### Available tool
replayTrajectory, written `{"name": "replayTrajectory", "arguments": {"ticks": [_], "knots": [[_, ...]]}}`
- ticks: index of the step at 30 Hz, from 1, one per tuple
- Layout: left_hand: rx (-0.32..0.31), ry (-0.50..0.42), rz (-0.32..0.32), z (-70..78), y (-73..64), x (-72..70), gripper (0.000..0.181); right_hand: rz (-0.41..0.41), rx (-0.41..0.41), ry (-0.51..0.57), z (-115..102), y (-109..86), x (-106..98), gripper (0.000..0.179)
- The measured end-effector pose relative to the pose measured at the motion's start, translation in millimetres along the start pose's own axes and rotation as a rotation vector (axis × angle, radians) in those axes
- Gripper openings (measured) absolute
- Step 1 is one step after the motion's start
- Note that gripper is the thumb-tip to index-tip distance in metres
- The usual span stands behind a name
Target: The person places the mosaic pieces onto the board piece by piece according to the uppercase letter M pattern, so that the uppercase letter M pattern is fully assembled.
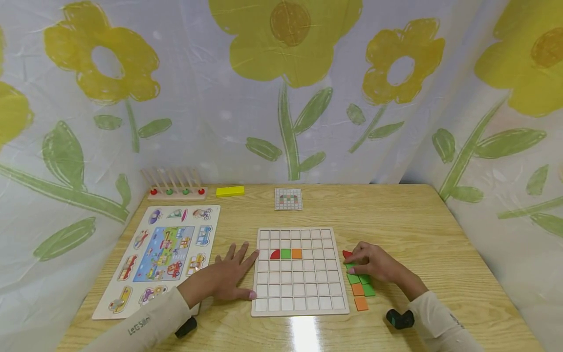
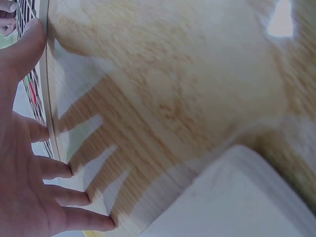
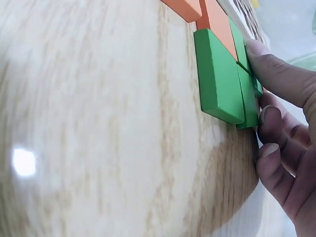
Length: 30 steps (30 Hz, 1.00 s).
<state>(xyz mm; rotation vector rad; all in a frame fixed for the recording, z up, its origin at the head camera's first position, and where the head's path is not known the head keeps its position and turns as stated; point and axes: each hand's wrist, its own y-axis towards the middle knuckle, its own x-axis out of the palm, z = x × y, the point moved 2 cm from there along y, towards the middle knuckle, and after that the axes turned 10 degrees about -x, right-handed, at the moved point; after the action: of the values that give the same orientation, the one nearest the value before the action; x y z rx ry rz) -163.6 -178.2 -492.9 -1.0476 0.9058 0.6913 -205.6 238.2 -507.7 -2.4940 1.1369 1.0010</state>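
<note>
My left hand [image 1: 230, 278] lies palm down with spread fingers, its thumb and fingertips at the left edge of the white gridded wooden board [image 1: 300, 313]. On the board, a red quarter-round tile [image 1: 275, 254], a green tile [image 1: 286, 254] and an orange tile [image 1: 296, 253] sit side by side in one row. To the board's right, my right hand [image 1: 379, 264] reaches over loose tiles, thumb at a green tile [image 3: 240, 47], index finger by a red piece [image 1: 347, 254]. I cannot tell whether it pinches one. Below lie more green tiles [image 1: 368, 290] and orange tiles [image 1: 361, 304].
A small pattern card [image 1: 288, 207] lies behind the board. Farther left are a yellow block [image 1: 230, 191] and a peg stand with red and green beads [image 1: 177, 194]. A vehicle picture puzzle [image 1: 211, 211] lies beside my left forearm. Flowered curtains surround the table [image 1: 396, 215].
</note>
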Motion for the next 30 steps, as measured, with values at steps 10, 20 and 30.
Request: {"name": "replayTrajectory", "arguments": {"ticks": [10, 20, 30], "knots": [[-0.008, -0.008, -0.008, 0.9, -0.1, -0.6, 0.105, 0.023, -0.027, -0.005, 1.0, -0.5, 1.5, 0.014], [-0.002, 0.014, -0.002, 0.2, 0.4, -0.3, 0.105, 0.004, -0.008, 0.022, 4.3, 2.2, 3.2, 0.021], [-0.009, 0.008, -0.016, -0.2, 1.3, -0.4, 0.106, 0.028, -0.04, 0.052, 1.8, 0.4, -0.1, 0.018]]}}
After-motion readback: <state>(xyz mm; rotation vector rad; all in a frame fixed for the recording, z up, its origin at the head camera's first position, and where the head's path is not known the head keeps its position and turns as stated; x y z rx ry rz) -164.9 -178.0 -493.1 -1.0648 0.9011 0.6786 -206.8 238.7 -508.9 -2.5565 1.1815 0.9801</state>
